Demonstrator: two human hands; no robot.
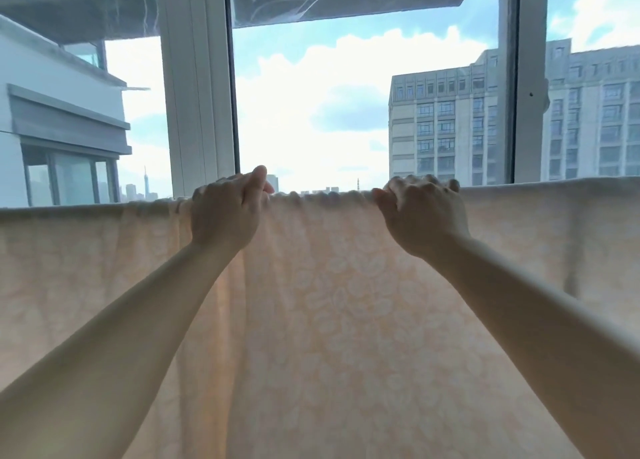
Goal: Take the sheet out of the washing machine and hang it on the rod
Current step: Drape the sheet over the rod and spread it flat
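We see the sheet [329,320] already draped over the rod, which is hidden under the fold — pale peach with a faint white leaf print, its top edge running from 9 o'clock to 3 o'clock across the view. Our left hand [225,213], just toward 9 o'clock of centre, curls its fingers over that top edge, thumb raised. Our right hand [420,213], toward 3 o'clock, grips the same edge with bent fingers. Between the two hands the cloth is bunched into small gathers. Beyond, at 12 o'clock, stands a white window frame [197,95]; at 2 o'clock, a tall grey building [450,123].
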